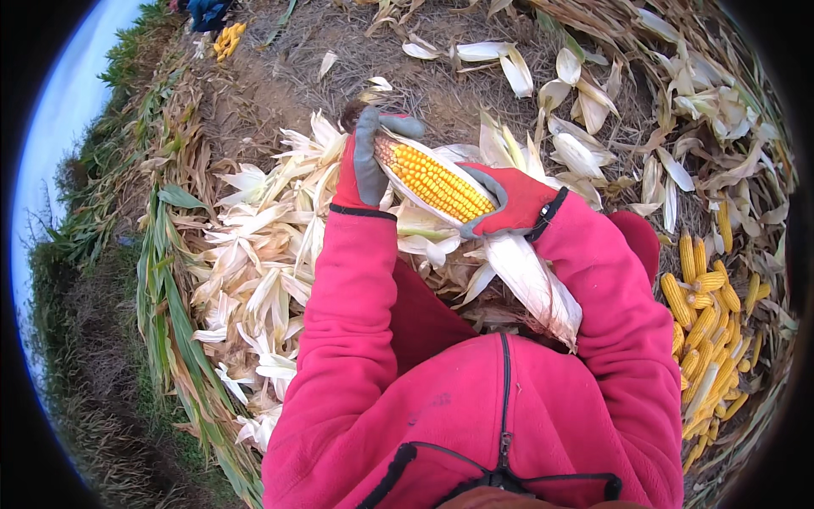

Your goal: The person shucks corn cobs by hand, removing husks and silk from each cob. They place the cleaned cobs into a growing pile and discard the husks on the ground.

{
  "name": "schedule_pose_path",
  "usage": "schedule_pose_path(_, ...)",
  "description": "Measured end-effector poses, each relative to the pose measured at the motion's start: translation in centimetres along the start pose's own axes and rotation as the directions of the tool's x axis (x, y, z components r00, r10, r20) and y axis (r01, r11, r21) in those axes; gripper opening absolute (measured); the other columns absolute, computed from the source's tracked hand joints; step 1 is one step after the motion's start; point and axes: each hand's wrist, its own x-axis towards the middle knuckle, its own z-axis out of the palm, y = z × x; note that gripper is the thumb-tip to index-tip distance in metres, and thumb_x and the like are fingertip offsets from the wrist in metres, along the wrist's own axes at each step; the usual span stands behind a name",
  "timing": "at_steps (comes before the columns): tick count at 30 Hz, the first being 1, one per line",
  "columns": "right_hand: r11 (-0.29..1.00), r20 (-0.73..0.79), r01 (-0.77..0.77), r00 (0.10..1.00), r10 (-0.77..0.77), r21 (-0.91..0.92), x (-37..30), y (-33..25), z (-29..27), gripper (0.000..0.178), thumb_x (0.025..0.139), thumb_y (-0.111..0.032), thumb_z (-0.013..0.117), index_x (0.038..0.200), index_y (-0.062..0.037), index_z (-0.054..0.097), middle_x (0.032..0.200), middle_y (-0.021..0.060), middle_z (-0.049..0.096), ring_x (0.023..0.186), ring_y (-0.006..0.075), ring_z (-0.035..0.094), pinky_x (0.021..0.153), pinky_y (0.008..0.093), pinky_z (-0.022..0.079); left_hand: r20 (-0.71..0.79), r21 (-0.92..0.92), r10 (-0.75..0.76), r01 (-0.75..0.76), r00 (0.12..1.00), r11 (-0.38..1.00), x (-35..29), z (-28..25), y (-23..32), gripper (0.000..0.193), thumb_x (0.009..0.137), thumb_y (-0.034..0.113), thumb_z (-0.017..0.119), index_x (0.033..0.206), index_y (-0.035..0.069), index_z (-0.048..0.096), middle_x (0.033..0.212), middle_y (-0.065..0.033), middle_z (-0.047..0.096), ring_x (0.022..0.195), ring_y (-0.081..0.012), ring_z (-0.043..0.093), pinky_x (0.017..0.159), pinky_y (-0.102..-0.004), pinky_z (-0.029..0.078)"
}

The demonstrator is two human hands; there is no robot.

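Observation:
Between my gloved hands is an ear of corn (437,181), its yellow kernels bare on the upper face and pale husk still along its edges. My left hand (366,165), in a red and grey glove, grips the silk end at the upper left. Around the lower right end closes my right hand (511,202) in a matching glove. A peeled-back husk (534,288) hangs below the right hand toward my lap. The underside of the ear is hidden.
Loose husks (263,246) are heaped in front and to the left. A pile of husked corn (708,339) lies at my right. Green stalks (174,314) edge the left side. Far off at upper left are more yellow ears (228,41) beside something blue (208,13).

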Motion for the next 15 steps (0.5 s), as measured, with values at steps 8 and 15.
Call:
schedule_pose_path(8, 0.88, -0.1, -0.051, 0.995, 0.004, -0.472, -2.1, -1.4, -3.7, 0.094, 0.056, -0.039, 0.079, 0.137, -0.0157, 0.038, 0.115, 0.0177, 0.06, 0.109, 0.0315, 0.056, 0.094, 0.0364, 0.043, -0.004, 0.254, -0.061, 0.06, 0.998, 0.965, -1.1, 0.4, -0.1, 0.054, 0.098, 0.043, 0.034, 0.099, -0.004, 0.061, 0.093, -0.0133, 0.065, 0.088, -0.02, 0.062, 0.085, -0.0299, 0.047)
schedule_pose_path(15, 0.889, -0.039, -0.053, 0.998, 0.04, -0.455, -4.2, -2.5, -4.6, 0.096, 0.055, -0.04, 0.08, 0.138, -0.0146, 0.038, 0.121, 0.0152, 0.057, 0.113, 0.0295, 0.054, 0.096, 0.0364, 0.042, 0.172, 0.037, -0.338, 0.336, 0.925, 0.941, -2.3, -0.6, 0.8, 0.035, 0.093, 0.038, 0.05, 0.094, 0.004, 0.059, 0.083, -0.0098, 0.064, 0.077, -0.0152, 0.061, 0.069, -0.0271, 0.049)
